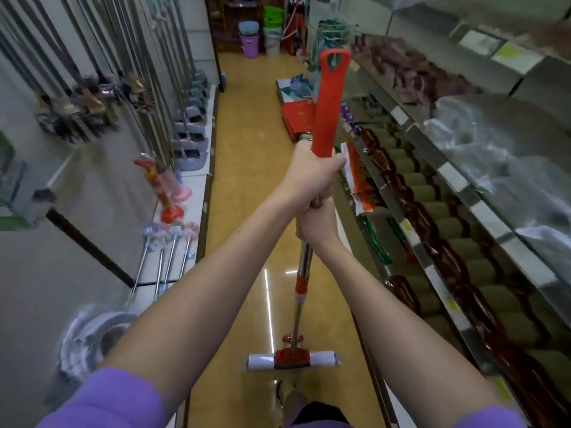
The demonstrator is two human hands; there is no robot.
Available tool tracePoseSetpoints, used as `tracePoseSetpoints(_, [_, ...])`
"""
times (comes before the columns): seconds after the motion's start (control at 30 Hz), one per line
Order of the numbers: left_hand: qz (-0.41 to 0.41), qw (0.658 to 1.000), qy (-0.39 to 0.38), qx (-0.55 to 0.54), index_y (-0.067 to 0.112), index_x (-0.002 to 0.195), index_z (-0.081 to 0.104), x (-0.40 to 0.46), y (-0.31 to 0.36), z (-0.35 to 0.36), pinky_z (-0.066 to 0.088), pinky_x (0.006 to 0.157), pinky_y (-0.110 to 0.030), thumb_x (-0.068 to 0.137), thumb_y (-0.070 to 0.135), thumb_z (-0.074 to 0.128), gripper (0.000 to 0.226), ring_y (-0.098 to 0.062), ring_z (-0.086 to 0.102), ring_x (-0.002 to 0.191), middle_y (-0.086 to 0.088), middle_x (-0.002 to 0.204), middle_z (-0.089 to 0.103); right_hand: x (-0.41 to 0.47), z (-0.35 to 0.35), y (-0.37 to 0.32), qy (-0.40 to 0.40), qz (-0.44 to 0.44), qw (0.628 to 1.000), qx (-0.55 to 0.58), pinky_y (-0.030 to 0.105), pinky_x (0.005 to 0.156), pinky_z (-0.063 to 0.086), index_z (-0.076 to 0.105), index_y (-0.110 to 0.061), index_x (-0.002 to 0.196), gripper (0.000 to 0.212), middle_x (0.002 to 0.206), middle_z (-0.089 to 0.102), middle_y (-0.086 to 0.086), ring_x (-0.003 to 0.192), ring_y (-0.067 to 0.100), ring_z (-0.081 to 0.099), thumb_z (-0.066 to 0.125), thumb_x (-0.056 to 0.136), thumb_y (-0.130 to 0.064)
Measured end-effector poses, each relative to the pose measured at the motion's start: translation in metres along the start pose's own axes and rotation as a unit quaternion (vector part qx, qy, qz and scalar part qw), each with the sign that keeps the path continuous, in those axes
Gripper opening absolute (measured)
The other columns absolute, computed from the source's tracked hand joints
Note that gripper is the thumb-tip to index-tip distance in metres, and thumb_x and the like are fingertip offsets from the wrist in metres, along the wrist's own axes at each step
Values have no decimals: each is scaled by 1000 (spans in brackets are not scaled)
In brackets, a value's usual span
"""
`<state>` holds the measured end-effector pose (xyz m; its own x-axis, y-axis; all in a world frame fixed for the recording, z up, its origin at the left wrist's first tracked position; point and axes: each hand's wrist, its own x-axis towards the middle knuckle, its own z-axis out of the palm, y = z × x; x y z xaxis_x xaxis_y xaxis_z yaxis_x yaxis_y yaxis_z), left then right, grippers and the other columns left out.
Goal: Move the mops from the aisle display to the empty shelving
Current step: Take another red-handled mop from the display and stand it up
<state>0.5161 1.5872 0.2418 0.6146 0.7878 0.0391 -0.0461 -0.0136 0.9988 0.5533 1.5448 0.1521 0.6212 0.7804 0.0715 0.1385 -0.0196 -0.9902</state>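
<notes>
Shelving runs down both sides of a narrow aisle with a yellow floor [247,125]: the right shelves [482,211] hold rows of dark packaged goods, and the left shelf [197,186] carries hanging long-handled tools, grey dustpans, plungers [168,193] and toilet brushes [173,242]. Buckets [248,41] stand at the far end of the aisle, and red boxes [298,115] sit on the floor nearer in. Between the shelves, the mop [304,267] stands nearly upright in front of the person, its white sponge head [292,359] low near the floor and its red grip [329,100] pointing up. Both hands are clamped on the mop: the left hand [312,177] wraps the base of the red grip, the right hand [316,220] grips the metal pole just below, touching it.
</notes>
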Motion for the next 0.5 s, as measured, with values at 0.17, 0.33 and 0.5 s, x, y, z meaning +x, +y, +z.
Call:
tracePoseSetpoints(0.17, [-21,999,25,34,16,57,31,120,2,-22,27,40,-25,85,-7,55,44,-19,28,35,-3,49,31,130,28,12,-30,19,999,13,39,52,29,40,-16,58,40,43,37,-7,50,20,35,43,88,10])
tracePoseSetpoints(0.33, [-6,998,51,37,17,58,32,227,14,-50,26,41,-26,85,-6,56,43,-18,27,35,-2,48,30,238,58,-1,-49,-8,998,23,39,50,31,41,-16,59,38,46,39,-3,50,21,37,43,88,10])
tracePoseSetpoints(0.5, [8,998,45,33,18,56,32,320,15,-81,27,40,-24,86,-6,57,46,-14,28,33,0,45,30,334,90,1,-74,-18,996,56,38,50,27,39,-19,54,27,39,34,-15,48,17,30,43,77,-4])
